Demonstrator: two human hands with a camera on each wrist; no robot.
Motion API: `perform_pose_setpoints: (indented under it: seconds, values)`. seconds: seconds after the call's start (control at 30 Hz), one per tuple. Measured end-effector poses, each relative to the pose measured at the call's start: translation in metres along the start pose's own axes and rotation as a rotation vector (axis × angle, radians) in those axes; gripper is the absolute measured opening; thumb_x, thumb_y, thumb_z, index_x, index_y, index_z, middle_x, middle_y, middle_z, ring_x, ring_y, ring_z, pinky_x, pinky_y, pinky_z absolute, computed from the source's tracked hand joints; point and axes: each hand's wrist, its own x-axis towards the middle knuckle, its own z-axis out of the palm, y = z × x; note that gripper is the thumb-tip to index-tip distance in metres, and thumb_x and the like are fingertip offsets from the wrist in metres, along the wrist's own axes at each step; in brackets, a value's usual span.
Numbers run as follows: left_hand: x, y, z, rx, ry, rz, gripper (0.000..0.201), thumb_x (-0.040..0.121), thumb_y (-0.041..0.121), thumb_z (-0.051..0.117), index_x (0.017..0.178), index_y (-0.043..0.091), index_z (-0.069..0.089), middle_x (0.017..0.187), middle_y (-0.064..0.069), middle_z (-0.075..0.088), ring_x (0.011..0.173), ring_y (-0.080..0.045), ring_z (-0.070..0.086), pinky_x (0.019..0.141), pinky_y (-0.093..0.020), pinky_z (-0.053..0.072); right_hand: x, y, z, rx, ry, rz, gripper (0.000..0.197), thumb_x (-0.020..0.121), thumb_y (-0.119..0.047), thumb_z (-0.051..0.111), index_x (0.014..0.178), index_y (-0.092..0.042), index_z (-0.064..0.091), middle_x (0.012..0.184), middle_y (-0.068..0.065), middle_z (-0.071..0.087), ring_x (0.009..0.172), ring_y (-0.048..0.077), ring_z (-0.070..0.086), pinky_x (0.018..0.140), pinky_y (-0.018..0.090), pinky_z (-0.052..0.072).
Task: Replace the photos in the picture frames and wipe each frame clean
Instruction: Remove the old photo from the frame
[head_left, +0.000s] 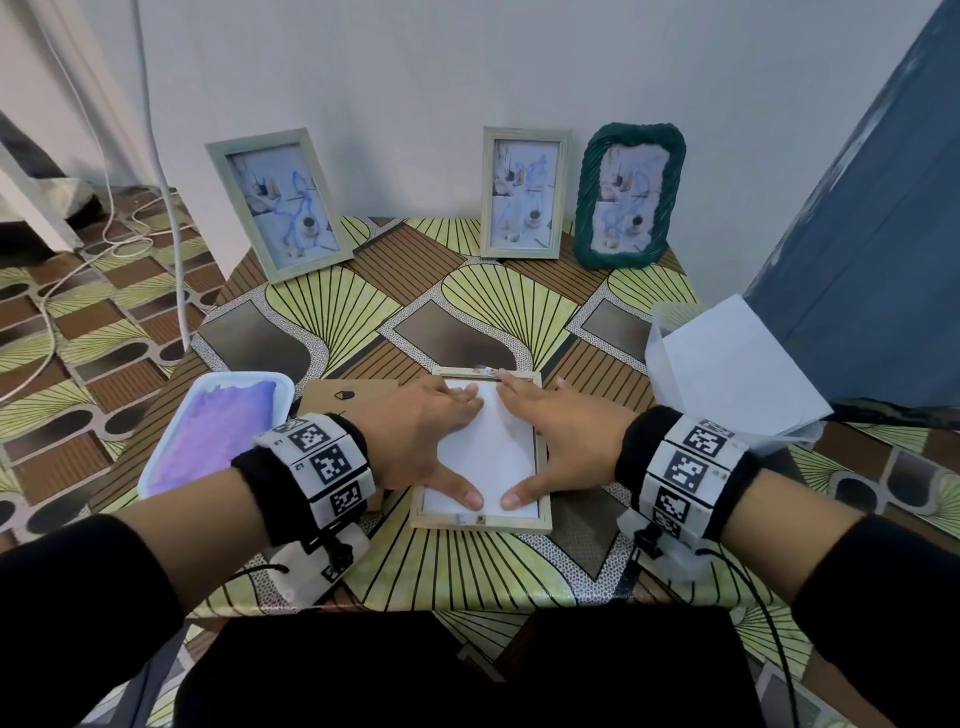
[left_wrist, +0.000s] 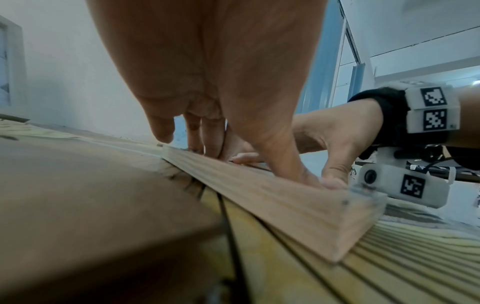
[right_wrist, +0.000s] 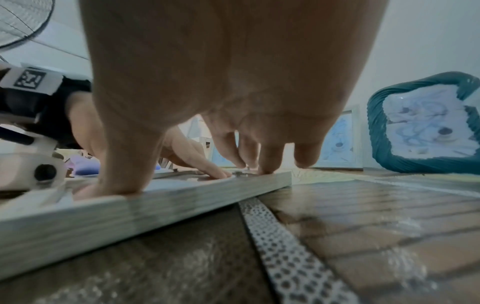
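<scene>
On the table's near middle, both hands lie flat on a white sheet (head_left: 491, 447) set into the back of a face-down frame (head_left: 480, 522). The left hand (head_left: 423, 439) and right hand (head_left: 558, 441) hold nothing: fingers are straight and spread, thumbs angled in toward each other near the frame's near edge, fingertips reaching the far edge, all pressing the sheet down into the recess.

The frame's long axis runs away from the person, so it lies straight between the two hands, neither one nearer. My guess is that the sheet is being seated before the back goes on. A brown backing board (head_left: 348, 397) lies just left of the frame, partly under the left wrist, so the left hand is the closer one to fetch it.

Further left sits a tray (head_left: 236, 382) holding a purple cloth (head_left: 218, 436); loose white paper (head_left: 727, 364) is at the right. Three upright frames stand at the wall, among them a green frame (head_left: 631, 195).

From the head, the sheet's outline within the frame is plain. Only the wrist views show contact: the left wrist shows the thumb (left_wrist: 285, 164) planted beside the wooden rail (left_wrist: 272, 203), the right wrist the fingertips (right_wrist: 265, 164) down at the far edge.
</scene>
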Motion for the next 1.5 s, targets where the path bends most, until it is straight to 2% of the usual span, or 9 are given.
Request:
perform_pose_setpoints:
  seconds: [0.1, 0.37, 0.57, 0.7, 0.8, 0.87, 1.03, 1.33, 1.5]
  values:
    - [-0.001, 0.000, 0.002, -0.009, 0.010, -0.001, 0.109, 0.070, 0.082, 0.055, 0.154, 0.018, 0.023, 0.161, 0.005, 0.021, 0.140, -0.013, 0.024, 0.110, -0.029, 0.026, 0.001, 0.001, 0.003, -0.008, -0.028, 0.003, 0.128, 0.067, -0.079, 0.062, 0.155, -0.015, -0.006, 0.164, -0.001, -0.010, 0.149, 0.013, -0.005, 0.120, 0.042, -0.005]
    - [0.003, -0.005, 0.012, -0.031, 0.045, 0.023, 0.111, 0.069, 0.083, 0.053, 0.154, 0.016, 0.024, 0.160, 0.003, 0.025, 0.135, -0.014, 0.029, 0.107, -0.027, 0.027, 0.003, 0.004, 0.011, 0.004, 0.068, -0.017, 0.122, 0.069, -0.077, 0.064, 0.156, -0.015, 0.005, 0.164, 0.001, 0.005, 0.149, 0.018, 0.008, 0.119, 0.031, 0.001]
    - [0.000, -0.007, 0.013, -0.027, 0.079, 0.013, 0.108, 0.067, 0.086, 0.051, 0.150, 0.021, 0.032, 0.151, 0.006, 0.040, 0.127, -0.012, 0.037, 0.093, -0.022, 0.031, 0.003, 0.001, 0.010, -0.015, 0.107, -0.003, 0.112, 0.067, -0.076, 0.067, 0.153, -0.019, 0.022, 0.161, 0.001, 0.023, 0.143, 0.025, 0.030, 0.114, 0.034, 0.028]
    - [0.000, -0.007, 0.010, 0.037, 0.103, 0.001, 0.112, 0.061, 0.094, 0.043, 0.146, 0.022, 0.032, 0.142, 0.008, 0.047, 0.127, -0.013, 0.035, 0.102, -0.039, 0.042, 0.003, 0.001, 0.007, -0.011, 0.127, 0.005, 0.107, 0.066, -0.074, 0.069, 0.149, -0.019, 0.030, 0.152, 0.001, 0.040, 0.129, 0.024, 0.044, 0.101, 0.032, 0.037]
    - [0.001, -0.013, 0.009, 0.072, 0.034, -0.011, 0.131, 0.057, 0.098, 0.036, 0.156, 0.016, 0.007, 0.163, 0.005, 0.012, 0.147, -0.015, 0.006, 0.121, -0.044, 0.016, 0.002, 0.001, 0.008, 0.013, 0.133, 0.004, 0.110, 0.065, -0.072, 0.072, 0.150, -0.018, 0.029, 0.150, 0.002, 0.043, 0.129, 0.023, 0.044, 0.100, 0.031, 0.037]
    - [0.000, -0.021, 0.006, 0.057, -0.023, -0.012, 0.132, 0.059, 0.097, 0.038, 0.156, 0.017, -0.003, 0.164, 0.007, -0.004, 0.149, -0.009, -0.008, 0.123, -0.046, 0.000, 0.002, 0.002, 0.009, 0.033, 0.141, 0.007, 0.114, 0.064, -0.072, 0.073, 0.152, -0.017, 0.025, 0.151, 0.002, 0.041, 0.131, 0.023, 0.043, 0.103, 0.031, 0.037]
    - [0.000, -0.024, 0.009, 0.038, -0.065, -0.005, 0.124, 0.066, 0.091, 0.042, 0.156, 0.017, -0.001, 0.163, 0.005, -0.009, 0.148, -0.007, -0.014, 0.121, -0.049, -0.007, 0.000, 0.002, 0.013, 0.086, 0.181, 0.024, 0.118, 0.062, -0.071, 0.075, 0.154, -0.018, 0.022, 0.150, 0.002, 0.043, 0.130, 0.022, 0.043, 0.103, 0.032, 0.036]
    - [-0.006, -0.015, 0.010, -0.102, 0.023, 0.001, 0.105, 0.072, 0.077, 0.057, 0.152, 0.017, 0.026, 0.161, 0.004, 0.023, 0.149, -0.009, 0.012, 0.120, -0.054, -0.002, -0.002, 0.001, 0.017, 0.110, 0.231, 0.003, 0.116, 0.064, -0.066, 0.077, 0.154, -0.021, 0.020, 0.133, 0.001, 0.057, 0.119, 0.023, 0.049, 0.092, 0.034, 0.041]
    - [-0.011, -0.005, 0.002, -0.044, 0.054, -0.028, 0.096, 0.073, 0.076, 0.060, 0.149, 0.022, 0.035, 0.158, 0.003, 0.029, 0.142, -0.014, 0.029, 0.118, -0.038, 0.013, -0.002, 0.002, 0.017, 0.135, 0.265, 0.015, 0.118, 0.058, -0.066, 0.080, 0.153, -0.025, 0.024, 0.133, 0.003, 0.059, 0.119, 0.023, 0.051, 0.092, 0.034, 0.044]
